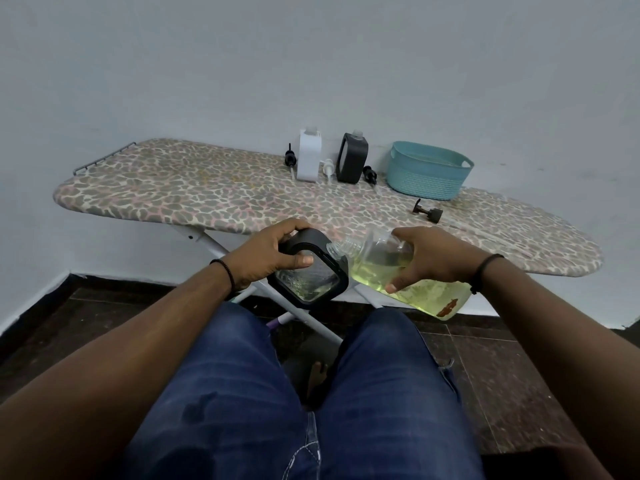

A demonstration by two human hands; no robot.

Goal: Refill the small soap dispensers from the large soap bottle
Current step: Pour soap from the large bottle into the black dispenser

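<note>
Left hand (268, 256) grips black-framed small dispenser (310, 271), fingers over top edge, thumb on clear front; held in the air above the knees, tilted, neck toward the right. Right hand (431, 259) curled round large soap bottle (408, 271), tipped near horizontal, open mouth touching the dispenser's neck; yellow-green soap inside.

Beyond, ironing board (194, 188) with pebble-print cover. At its far edge: white dispenser (309, 155) and black dispenser (352, 159), both upright, uncapped. 3 pump heads lying beside them; a 4th, dark pump (428, 211), nearer front. Teal basket (427, 173) right of the dispensers
</note>
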